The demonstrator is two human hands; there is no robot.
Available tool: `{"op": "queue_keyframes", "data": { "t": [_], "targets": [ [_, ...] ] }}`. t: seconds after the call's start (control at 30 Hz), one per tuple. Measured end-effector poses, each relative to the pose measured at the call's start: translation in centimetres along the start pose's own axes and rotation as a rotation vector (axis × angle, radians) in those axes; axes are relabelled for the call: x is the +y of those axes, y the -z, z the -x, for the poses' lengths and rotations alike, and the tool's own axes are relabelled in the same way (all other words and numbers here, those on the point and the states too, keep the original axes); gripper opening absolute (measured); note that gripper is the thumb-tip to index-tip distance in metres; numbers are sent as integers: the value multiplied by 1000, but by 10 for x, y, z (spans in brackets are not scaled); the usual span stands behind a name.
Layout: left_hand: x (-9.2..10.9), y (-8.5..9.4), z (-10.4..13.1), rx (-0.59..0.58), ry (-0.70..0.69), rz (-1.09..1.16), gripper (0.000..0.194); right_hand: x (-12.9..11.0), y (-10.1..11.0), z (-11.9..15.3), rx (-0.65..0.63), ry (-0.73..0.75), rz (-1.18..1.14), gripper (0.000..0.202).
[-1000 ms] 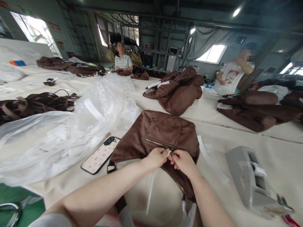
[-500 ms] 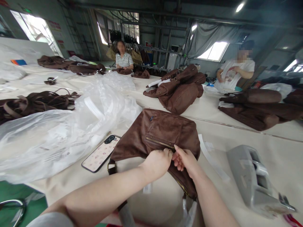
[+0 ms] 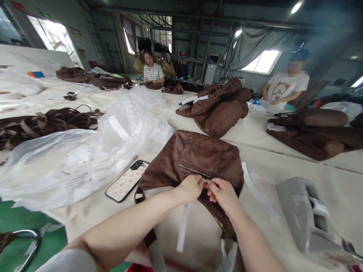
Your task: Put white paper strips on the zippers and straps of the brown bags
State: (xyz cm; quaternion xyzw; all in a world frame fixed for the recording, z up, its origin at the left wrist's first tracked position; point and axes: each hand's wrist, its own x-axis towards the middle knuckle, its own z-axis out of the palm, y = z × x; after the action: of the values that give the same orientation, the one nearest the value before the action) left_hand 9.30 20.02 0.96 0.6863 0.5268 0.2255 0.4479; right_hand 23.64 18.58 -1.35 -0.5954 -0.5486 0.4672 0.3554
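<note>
A brown bag (image 3: 210,151) with a front zipper lies in front of me, its strap curving toward the table's near edge. Over its lower edge, my left hand (image 3: 194,187) and my right hand (image 3: 219,189) meet, fingers pinched close together below the zipper. A small pale piece shows between the fingertips, too small to name. From below my left hand hangs a white strip (image 3: 183,228). Left of the bag lies a phone in a patterned case (image 3: 126,183).
Clear plastic bags (image 3: 85,158) and brown straps (image 3: 48,124) spread at left. More brown bags (image 3: 218,109) lie beyond, others (image 3: 314,132) at right. A grey tape dispenser (image 3: 306,215) stands at near right. Two people work across the table.
The view has shifted slightly, moving things rightward. My fingertips now show the pale piece between them, and more of the white strip hangs below my left hand.
</note>
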Motion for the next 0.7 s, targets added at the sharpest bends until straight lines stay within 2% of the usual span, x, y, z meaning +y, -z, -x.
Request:
{"op": "queue_keyframes", "data": {
  "t": [0.07, 0.17, 0.27, 0.33, 0.47, 0.6, 0.7],
  "targets": [
    [1, 4, -2, -93, 182, 367, 26, 2, -1, 0, -8, 7, 7, 26],
    [1, 13, -4, -345, 399, 746, 19, 4, -2, -2, -4, 15, -11, 31],
    [-2, 19, -6, -609, 510, 1092, 11, 3, -4, -4, 0, -26, -45, 37],
    [-4, 20, -8, -698, 511, 1207, 10, 1, -5, -5, -6, -75, -65, 41],
    [-7, 13, -8, -778, 500, 1210, 15, -2, -7, -5, -23, -92, -76, 48],
    [-9, 3, -8, -696, 505, 1038, 27, -1, -7, -6, -21, -48, 12, 58],
    [-11, 0, -7, -654, 432, 933, 34, -3, -1, -5, -15, 3, 124, 63]
  ]
}}
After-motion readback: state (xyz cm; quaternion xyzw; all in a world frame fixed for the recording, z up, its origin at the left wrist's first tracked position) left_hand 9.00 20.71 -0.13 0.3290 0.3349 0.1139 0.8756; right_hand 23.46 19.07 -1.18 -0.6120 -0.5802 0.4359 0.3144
